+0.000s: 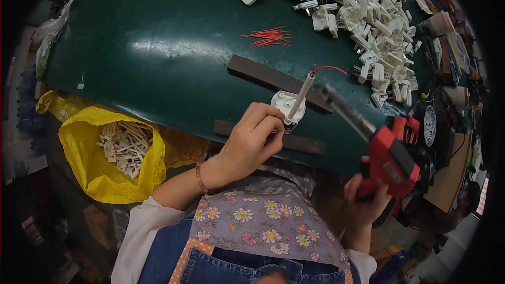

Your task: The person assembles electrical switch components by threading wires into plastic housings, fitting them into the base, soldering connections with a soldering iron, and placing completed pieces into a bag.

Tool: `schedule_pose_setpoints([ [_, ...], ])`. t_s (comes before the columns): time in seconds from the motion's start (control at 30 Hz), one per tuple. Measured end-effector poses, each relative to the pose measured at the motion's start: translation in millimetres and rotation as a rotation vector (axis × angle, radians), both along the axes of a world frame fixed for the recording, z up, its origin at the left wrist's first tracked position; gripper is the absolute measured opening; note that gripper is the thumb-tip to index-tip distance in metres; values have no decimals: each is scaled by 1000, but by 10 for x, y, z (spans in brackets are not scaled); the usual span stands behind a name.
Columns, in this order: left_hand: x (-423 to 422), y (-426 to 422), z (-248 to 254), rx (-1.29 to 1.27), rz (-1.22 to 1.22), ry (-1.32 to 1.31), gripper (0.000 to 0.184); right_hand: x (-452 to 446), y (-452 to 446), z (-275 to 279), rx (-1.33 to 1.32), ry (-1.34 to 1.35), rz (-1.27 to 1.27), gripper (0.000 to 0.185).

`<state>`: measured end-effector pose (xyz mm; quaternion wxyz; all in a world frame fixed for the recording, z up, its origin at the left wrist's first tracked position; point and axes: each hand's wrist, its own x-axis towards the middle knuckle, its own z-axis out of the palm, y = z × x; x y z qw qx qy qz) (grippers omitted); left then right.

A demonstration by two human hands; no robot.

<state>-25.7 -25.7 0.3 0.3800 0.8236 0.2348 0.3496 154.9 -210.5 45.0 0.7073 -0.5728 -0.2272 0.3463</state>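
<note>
My left hand (252,134) pinches the near edge of a round white plastic housing (283,100) at the table's front, fingertips by the foot of a white tube. The white tube (301,96) stands tilted over the housing, and a red wire (331,67) sticks out of its top. Wrapped round the handle of a red-and-black pistol-grip power driver (392,160) is my right hand (368,194), slightly blurred. The driver's long metal nose points up and left, its tip right of the tube and apart from it. What the left fingertips cover is hidden.
Two dark bars (263,76) lie behind and in front of the housing. Cut red wires (268,37) lie farther back. White plastic parts (363,21) are heaped at the right rear. A yellow sack (79,147) of white pieces stands at the left, below the green table (131,73).
</note>
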Motion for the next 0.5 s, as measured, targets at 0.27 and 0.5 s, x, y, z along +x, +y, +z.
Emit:
schedule_pose_setpoints([
  [0.27, -1, -22, 14, -78, 3, 49, 18, -226, -624, -83, -331, -75, 112, 89],
  [0.5, 4, -17, 41, -71, -1, 72, 18, -261, -544, -82, -393, -108, 155, 86],
])
